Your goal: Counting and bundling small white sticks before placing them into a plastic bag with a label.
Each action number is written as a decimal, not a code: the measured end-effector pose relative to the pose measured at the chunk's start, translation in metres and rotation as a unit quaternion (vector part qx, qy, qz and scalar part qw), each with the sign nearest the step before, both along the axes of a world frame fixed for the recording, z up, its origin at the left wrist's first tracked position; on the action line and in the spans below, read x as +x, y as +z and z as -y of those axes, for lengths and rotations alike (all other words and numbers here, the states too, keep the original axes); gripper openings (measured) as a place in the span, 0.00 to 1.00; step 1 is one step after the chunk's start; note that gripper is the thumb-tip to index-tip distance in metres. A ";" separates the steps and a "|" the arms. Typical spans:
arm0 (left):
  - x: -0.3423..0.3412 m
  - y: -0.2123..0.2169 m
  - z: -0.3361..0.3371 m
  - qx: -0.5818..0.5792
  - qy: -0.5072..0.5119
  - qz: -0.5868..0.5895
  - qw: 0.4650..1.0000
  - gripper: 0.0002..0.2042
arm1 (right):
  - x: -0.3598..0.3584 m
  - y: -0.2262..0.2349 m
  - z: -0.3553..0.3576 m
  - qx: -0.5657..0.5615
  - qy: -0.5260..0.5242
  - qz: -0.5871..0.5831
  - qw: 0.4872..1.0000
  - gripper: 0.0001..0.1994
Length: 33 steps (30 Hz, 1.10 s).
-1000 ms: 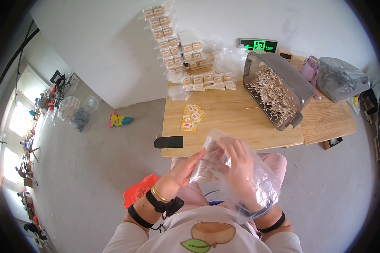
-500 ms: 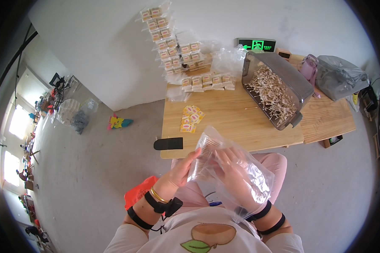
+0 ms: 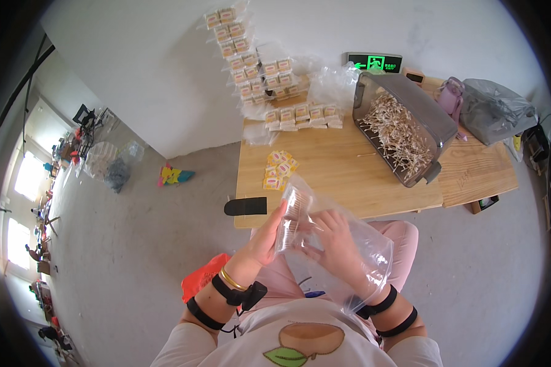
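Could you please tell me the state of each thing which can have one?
Clear bag: open, partly filled
Bagged swabs: packed in parallel rows
Left hand: against the filled end, outside
Right hand: fingers bent, inside the bag
Gray bin: open, tipped, holding loose swabs
Yellow cards: spread, overlapping
Packets: stacked, in clear plastic
Green sign: lit
Black strip: flat, overhanging the table

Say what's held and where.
A clear plastic bag, held by the left side of its filled end in the left hand; whether the right hand grips is unclear.
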<state>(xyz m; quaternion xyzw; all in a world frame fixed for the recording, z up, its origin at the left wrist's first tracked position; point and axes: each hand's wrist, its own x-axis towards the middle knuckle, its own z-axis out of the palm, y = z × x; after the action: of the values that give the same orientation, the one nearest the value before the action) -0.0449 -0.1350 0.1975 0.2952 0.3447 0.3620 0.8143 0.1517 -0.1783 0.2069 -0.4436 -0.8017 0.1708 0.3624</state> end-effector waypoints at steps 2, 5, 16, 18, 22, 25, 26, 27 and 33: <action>0.002 -0.002 -0.001 -0.010 0.006 0.004 1.000 0.28 | 0.002 -0.001 -0.003 0.015 0.026 -0.016 0.999 0.17; -0.001 -0.010 -0.001 -0.019 -0.007 0.026 0.999 0.30 | 0.002 -0.002 -0.009 0.037 0.045 -0.010 0.998 0.13; -0.003 -0.005 0.006 -0.073 -0.015 0.037 0.997 0.34 | -0.004 -0.006 -0.014 0.013 0.096 -0.020 0.995 0.16; 0.004 0.005 0.009 -0.092 0.021 -0.025 0.995 0.32 | -0.002 -0.007 -0.016 0.001 0.109 -0.011 0.994 0.17; -0.021 -0.007 0.003 -0.049 -0.057 -0.024 0.997 0.30 | 0.003 0.001 -0.020 -0.043 0.153 0.005 0.987 0.19; -0.024 -0.004 0.002 -0.078 -0.050 0.028 0.995 0.28 | 0.007 -0.003 -0.017 -0.081 0.157 -0.032 0.984 0.21; -0.029 -0.011 -0.001 -0.093 -0.032 0.029 0.995 0.27 | 0.007 -0.004 -0.016 -0.093 0.153 -0.052 0.982 0.21; -0.033 -0.014 -0.003 -0.108 -0.014 0.031 0.994 0.25 | 0.009 -0.003 -0.016 -0.097 0.164 -0.037 0.981 0.22; -0.044 -0.007 -0.012 -0.078 -0.059 0.000 0.995 0.27 | 0.027 0.013 -0.008 -0.081 0.228 0.058 0.969 0.29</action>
<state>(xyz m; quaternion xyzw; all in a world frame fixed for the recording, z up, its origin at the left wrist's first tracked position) -0.0885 -0.1226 0.1907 0.2501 0.3538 0.2856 0.8548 0.1783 -0.1705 0.2201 -0.2859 -0.8849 0.2871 0.2296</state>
